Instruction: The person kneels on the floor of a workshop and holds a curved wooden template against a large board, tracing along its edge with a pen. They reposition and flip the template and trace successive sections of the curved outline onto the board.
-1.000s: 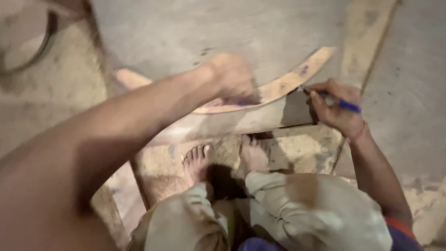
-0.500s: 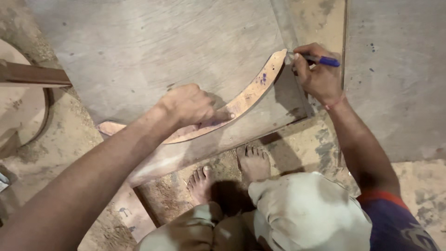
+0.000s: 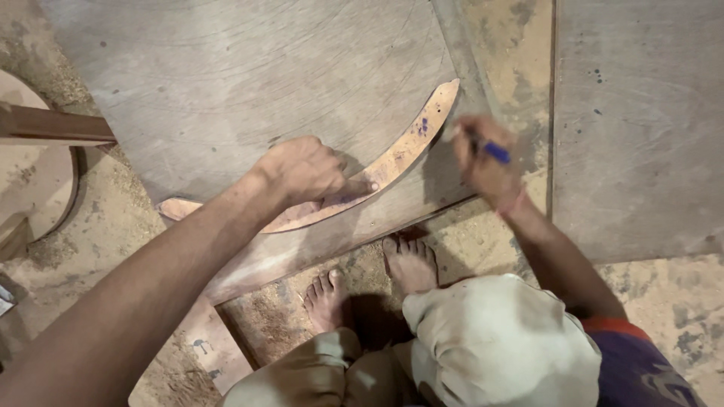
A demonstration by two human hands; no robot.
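Left hand [image 3: 302,169] presses flat, fingers spread, on the curved wooden template [image 3: 392,162] (lying on the plywood sheet [image 3: 226,75]). Right hand [image 3: 483,162], just beside the template's upper end, grips a blue pen [image 3: 494,152].

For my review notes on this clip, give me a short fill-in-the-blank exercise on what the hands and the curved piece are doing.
1. The left hand presses down on a curved wooden ____ lying on the large board.
2. The right hand holds a ____ pen.
3. The right hand is near the curved piece's ____ end.
4. The person's feet are ____.

Missing words: template; blue; upper right; bare
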